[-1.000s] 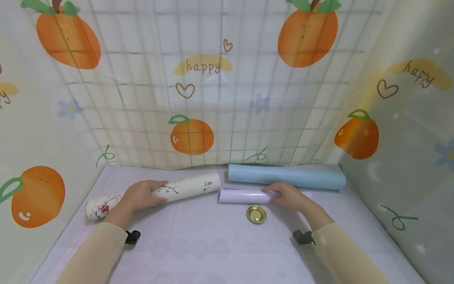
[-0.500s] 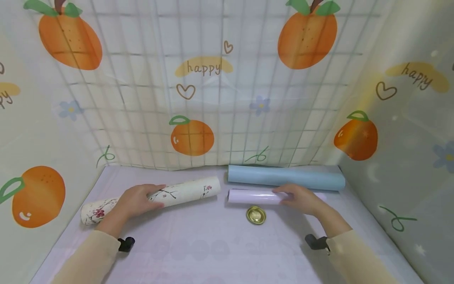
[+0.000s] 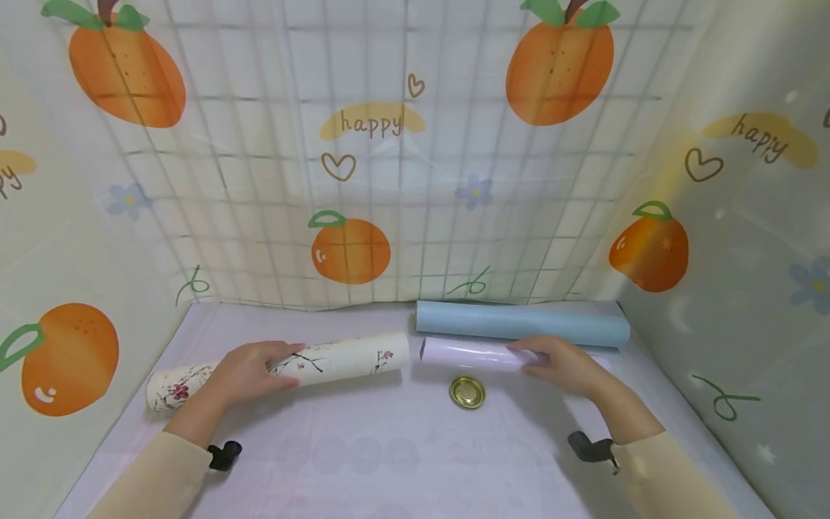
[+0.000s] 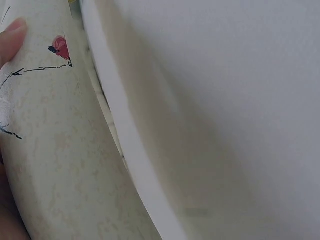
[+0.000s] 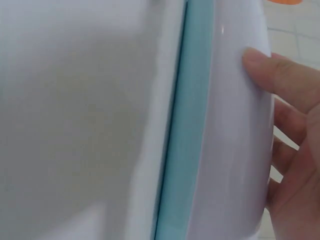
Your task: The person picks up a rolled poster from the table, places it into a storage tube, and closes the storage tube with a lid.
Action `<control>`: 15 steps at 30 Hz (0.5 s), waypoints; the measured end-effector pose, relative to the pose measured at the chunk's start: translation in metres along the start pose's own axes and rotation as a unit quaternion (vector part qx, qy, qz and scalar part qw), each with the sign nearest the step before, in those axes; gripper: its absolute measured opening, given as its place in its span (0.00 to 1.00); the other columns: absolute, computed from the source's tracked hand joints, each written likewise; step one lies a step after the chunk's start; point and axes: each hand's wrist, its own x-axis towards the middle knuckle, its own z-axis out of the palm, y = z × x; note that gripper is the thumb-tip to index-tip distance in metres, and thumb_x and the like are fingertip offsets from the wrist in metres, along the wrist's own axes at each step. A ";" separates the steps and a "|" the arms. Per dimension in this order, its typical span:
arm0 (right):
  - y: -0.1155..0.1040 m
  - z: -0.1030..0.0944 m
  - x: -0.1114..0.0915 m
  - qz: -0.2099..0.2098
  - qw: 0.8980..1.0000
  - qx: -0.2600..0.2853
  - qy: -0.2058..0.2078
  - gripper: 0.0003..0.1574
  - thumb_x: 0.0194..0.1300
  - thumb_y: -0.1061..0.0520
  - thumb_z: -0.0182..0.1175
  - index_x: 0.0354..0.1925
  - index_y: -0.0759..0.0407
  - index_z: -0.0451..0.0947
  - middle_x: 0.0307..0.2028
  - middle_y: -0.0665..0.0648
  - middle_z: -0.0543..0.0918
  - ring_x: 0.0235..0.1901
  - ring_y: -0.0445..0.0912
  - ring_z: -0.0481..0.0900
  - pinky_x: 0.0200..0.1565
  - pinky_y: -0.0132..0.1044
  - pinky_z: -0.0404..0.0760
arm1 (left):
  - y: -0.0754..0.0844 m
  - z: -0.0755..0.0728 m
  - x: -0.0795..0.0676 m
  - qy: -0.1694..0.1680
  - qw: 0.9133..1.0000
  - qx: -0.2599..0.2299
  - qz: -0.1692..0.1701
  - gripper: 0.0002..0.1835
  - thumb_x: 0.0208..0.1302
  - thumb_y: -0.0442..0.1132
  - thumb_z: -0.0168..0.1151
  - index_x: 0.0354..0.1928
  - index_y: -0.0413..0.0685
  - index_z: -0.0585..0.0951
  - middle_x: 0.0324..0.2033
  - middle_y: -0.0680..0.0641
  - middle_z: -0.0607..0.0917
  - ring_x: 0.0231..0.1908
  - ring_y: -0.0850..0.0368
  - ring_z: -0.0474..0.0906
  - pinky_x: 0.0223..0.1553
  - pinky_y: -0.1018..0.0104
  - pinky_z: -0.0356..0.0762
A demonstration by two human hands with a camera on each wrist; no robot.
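My left hand (image 3: 249, 371) grips a cream roll of floral paper (image 3: 350, 358) printed with dark branches and pink blossoms, fingers over its far side and thumb in front. In the left wrist view that roll (image 4: 70, 150) fills the left side, with a fingertip on its surface. On the right, my right hand (image 3: 560, 364) holds a thinner, glossy lilac roll (image 3: 473, 355) by its right part. Thumb and fingers wrap the lilac roll (image 5: 235, 130) in the right wrist view. Its right end is mostly hidden behind the hand in the head view.
A longer light blue roll (image 3: 480, 322) lies against the back wall, just behind the lilac one. A small round gold lid (image 3: 467, 393) is on the pale tabletop (image 3: 369, 461) in front of it. Orange-patterned cloth walls (image 3: 259, 166) enclose the back and sides.
My right hand has shifted right with the lilac roll, whose near-left end now sits higher. The floral roll has come slightly toward me with my left hand. The lid and blue roll stay put.
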 end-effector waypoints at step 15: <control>-0.009 0.002 -0.004 -0.020 0.999 0.002 0.031 0.27 0.59 0.60 0.72 0.58 0.55 0.82 0.54 0.53 0.85 0.56 0.55 0.80 0.58 0.56 0.77 | 0.011 -0.002 -0.005 0.026 0.999 -0.013 0.024 0.37 0.52 0.61 0.75 0.66 0.66 0.78 0.60 0.47 0.82 0.62 0.44 0.76 0.63 0.44 0.72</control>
